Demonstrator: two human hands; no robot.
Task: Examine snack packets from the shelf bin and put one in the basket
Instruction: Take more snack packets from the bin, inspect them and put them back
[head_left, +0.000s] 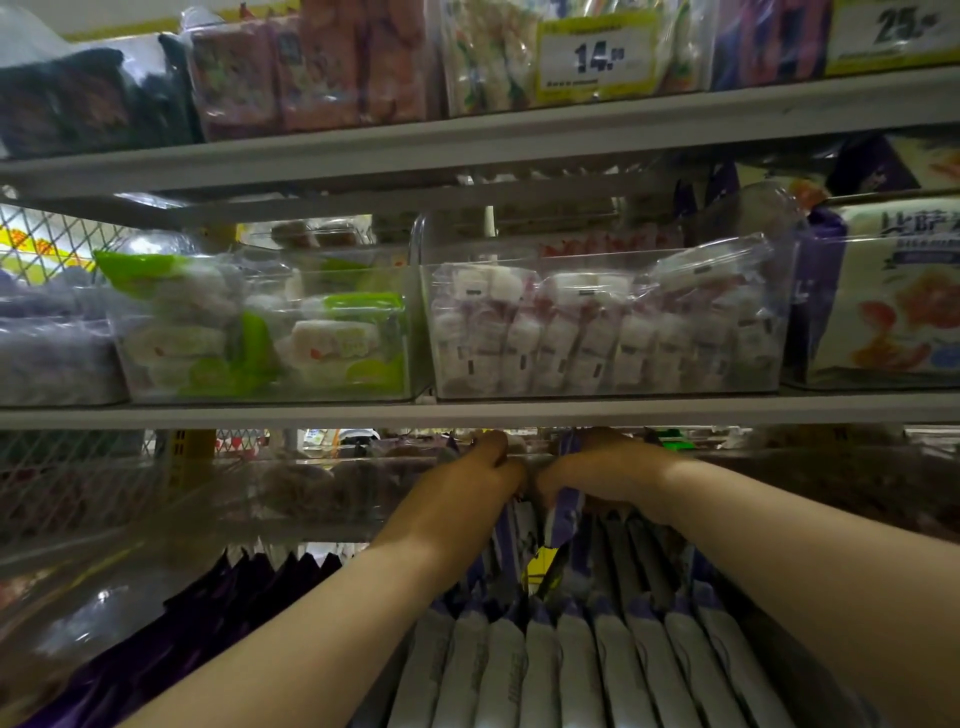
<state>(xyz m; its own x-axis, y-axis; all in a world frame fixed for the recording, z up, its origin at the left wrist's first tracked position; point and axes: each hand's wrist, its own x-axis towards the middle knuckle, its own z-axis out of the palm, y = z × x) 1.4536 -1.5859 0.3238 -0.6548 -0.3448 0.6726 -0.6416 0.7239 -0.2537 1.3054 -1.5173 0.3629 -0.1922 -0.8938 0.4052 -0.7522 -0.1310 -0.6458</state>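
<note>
Store shelving is stacked across the whole view, with a grey shelf edge (467, 415) running just above both hands. On the middle shelf, a clear bin (597, 374) of white-pink wrapped pieces is set beside a green-packet bin (260, 374); a yellow price tag (597, 57) is hung on the top shelf. On the near, lower shelf, snack packets (571, 660) are stood upright on edge in a tight front-to-back file, presumably so they can be flicked through like cards; the walls of their bin cannot be clearly made out. White faces with purple crimped top edges are shown, and any print is too dim to read. Dark purple packets (234, 597) are filed at near left. Both arms are reached to the far end of the file. The right hand (602, 467) is curled round the top of one purple-white packet (563, 519), tilted clear of its neighbours, likely for inspection. The left hand (483, 467) is laid knuckles-up over the packet tops just left of it, probably to hold the file apart; a grip there cannot be confirmed. No basket is in view.
</note>
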